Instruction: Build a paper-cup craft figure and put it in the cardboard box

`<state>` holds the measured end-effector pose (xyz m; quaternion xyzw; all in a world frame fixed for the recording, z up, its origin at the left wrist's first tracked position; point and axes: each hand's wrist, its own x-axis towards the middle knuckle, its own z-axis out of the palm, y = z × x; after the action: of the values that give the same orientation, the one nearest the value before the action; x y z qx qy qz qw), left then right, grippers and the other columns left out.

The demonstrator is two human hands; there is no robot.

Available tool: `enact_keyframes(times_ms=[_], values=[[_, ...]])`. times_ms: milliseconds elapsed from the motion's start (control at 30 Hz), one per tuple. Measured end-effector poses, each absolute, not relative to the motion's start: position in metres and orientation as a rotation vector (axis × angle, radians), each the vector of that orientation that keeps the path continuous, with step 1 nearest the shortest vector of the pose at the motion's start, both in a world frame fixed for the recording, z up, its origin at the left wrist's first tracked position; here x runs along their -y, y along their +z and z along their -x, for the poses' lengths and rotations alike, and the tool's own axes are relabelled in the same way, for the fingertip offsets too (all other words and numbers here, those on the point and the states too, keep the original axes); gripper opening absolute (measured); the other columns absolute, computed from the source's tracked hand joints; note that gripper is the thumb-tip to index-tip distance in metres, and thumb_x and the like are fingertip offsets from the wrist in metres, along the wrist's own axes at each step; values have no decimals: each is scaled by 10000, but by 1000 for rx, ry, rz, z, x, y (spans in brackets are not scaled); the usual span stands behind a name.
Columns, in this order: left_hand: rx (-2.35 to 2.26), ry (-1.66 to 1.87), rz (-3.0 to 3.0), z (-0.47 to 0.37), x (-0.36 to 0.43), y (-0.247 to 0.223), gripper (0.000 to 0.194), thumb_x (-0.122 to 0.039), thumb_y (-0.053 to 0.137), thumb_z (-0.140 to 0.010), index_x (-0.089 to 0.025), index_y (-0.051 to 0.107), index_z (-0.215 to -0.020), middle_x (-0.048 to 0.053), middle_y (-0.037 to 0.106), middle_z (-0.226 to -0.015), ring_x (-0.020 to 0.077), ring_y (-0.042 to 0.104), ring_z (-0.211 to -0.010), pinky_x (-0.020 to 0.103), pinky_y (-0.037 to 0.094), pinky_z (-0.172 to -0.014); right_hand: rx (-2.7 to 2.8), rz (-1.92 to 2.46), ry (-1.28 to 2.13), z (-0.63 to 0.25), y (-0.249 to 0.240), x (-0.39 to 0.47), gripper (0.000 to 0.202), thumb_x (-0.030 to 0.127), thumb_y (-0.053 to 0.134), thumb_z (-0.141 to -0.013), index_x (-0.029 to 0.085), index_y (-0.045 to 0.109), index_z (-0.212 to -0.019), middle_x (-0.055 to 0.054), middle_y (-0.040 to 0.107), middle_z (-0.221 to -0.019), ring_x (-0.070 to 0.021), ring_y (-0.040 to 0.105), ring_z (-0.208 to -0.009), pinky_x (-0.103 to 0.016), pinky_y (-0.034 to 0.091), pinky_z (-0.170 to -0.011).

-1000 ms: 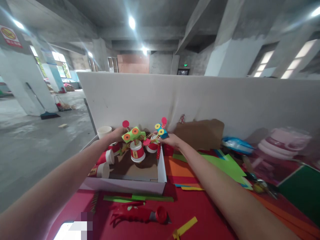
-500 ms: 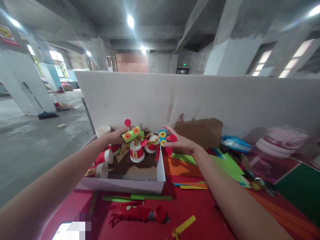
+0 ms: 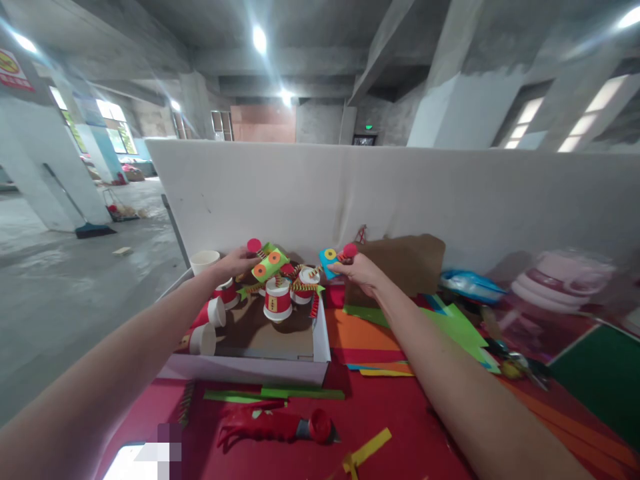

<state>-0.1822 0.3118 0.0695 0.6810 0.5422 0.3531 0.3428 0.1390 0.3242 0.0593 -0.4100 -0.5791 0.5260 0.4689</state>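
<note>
My left hand (image 3: 239, 262) is at the back of the open box, its fingertips closed at the edge of a green paper head (image 3: 269, 265) with orange round eyes and are partly hidden by it. That head sits on a red-and-white paper cup (image 3: 277, 300) with folded paper spring arms. My right hand (image 3: 365, 272) pinches a blue paper head (image 3: 329, 263) with yellow eyes and a red disc on a spring. Below the blue head, another red-and-white cup (image 3: 304, 293) stands in the box's right rear corner.
The white-walled cardboard box (image 3: 250, 371) also holds several cups at its left. Coloured paper sheets (image 3: 370, 331) lie right of it. In front are green strips (image 3: 300, 393), a red-handled tool (image 3: 273, 427) and a yellow strip (image 3: 371, 447). A white partition (image 3: 280, 193) rises behind.
My right hand has closed from spread fingers onto the blue head, which is now raised and tilted. The green head has tilted more, and its cup has shifted slightly right.
</note>
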Motion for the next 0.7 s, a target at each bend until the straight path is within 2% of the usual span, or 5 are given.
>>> enact_keyframes(times_ms=[200, 300, 400, 567, 700], values=[[-1369, 983, -1612, 179, -320, 74, 364, -459, 736, -629, -133, 655, -768, 3, 627, -621, 109, 549, -529, 212, 410, -478, 1164, 1095, 1164, -119, 51, -349, 278, 117, 754, -636, 180, 544, -807, -9, 665, -801, -145, 660, -710, -278, 586, -636], [-1374, 986, -1621, 174, -322, 77, 407, -483, 734, -645, -122, 675, -824, -18, 588, -571, 65, 463, -455, 190, 325, -425, 1071, 1201, 1050, -104, 45, -353, 188, 203, 713, -699, 186, 534, -752, -5, 656, -737, -152, 656, -671, -273, 573, -603], [-1411, 1052, -1653, 171, -321, 79, 452, -479, 744, -642, -119, 683, -908, -29, 589, -575, 43, 414, -434, 183, 307, -422, 1105, 1252, 960, -97, 37, -352, 195, 327, 688, -726, 186, 553, -710, -2, 638, -656, -167, 651, -659, -253, 547, -570], [-1497, 1131, -1687, 177, -317, 83, 546, -458, 793, -585, -126, 664, -1000, 21, 688, -707, 66, 486, -485, 195, 352, -454, 1281, 1255, 841, -101, 26, -346, 320, 489, 662, -713, 172, 618, -726, -9, 655, -641, -170, 652, -663, -232, 520, -549], [-1536, 1106, -1767, 190, -311, 88, 564, -460, 792, -595, -156, 648, -1048, 57, 715, -793, 113, 572, -566, 211, 407, -477, 1226, 1201, 985, -110, 27, -338, 339, 498, 696, -697, 175, 626, -771, -33, 685, -695, -178, 655, -638, -260, 538, -547]])
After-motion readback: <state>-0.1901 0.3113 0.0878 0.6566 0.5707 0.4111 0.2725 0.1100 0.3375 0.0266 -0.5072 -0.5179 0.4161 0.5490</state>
